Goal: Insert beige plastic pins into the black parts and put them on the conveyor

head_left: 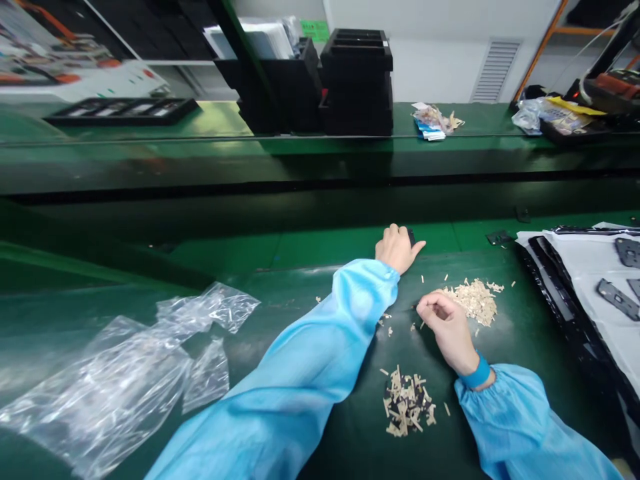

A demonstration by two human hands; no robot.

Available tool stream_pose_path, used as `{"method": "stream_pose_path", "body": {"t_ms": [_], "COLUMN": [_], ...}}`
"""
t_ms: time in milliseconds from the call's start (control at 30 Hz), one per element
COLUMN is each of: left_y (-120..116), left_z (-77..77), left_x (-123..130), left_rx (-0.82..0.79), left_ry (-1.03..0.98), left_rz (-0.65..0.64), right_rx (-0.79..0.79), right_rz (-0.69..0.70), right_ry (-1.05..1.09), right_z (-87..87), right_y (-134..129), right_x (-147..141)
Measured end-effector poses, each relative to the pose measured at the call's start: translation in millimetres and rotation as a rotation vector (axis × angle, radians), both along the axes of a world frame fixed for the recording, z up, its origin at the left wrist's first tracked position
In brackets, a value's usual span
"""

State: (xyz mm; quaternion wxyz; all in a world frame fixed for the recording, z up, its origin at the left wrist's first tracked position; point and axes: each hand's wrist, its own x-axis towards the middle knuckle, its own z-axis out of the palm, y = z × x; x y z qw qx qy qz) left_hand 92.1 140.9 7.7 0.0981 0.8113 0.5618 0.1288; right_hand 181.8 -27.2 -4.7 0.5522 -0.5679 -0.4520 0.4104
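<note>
My left hand (397, 248) reaches forward onto the green surface, its fingers curled over a small black part (411, 237) that shows beside the thumb. Most of that part is hidden under the hand. My right hand (447, 328) is closed in a pinch just left of a heap of small pale pieces (475, 301). A tiny dark tip shows at its fingertips, too small to name. Nearer to me lies a second pile of pale strips mixed with dark bits (407, 403). A few loose pale pieces are scattered between my arms.
Crumpled clear plastic bags (120, 380) lie at the left. At the right, black flat parts (617, 300) rest on white sheets over a stack with black edges. Black bins (356, 83) stand on the ledge behind, near a small pile of scraps (435, 121).
</note>
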Motion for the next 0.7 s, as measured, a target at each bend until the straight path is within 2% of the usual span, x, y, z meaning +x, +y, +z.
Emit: {"method": "stream_pose_path", "body": {"t_ms": [100,200,333,467,567,700], "left_y": [7.4,13.3,24.3,28.3,12.3,-36.5], "left_z": [-1.1,-1.7,3.9,15.2,16.2,-0.1], "left_x": [20.2,23.9,11.4,-16.7,-43.6,-73.1], "left_rx": [-0.032,-0.071,-0.124,-0.16,-0.228,-0.397], "left_ry": [0.039,0.041,0.003,-0.113,-0.254,-0.459], "left_rz": [0.065,0.055,0.003,0.0,-0.039,-0.097], "right_rx": [-0.031,-0.076,-0.113,-0.108,-0.109,-0.136], "right_rz": [0.008,0.026,0.03,0.003,0.009,0.033], "right_ry": [0.038,0.097,0.183,0.202,0.202,0.196], "right_z": [-1.1,-2.4,-5.4,-8.2,-7.8,-6.4], "right_y": [-0.7,-1.1,-0.5,0.6,0.7,-0.9], "right_x": [-0.7,-1.2,-1.5,-2.3,-3.7,-6.7]}}
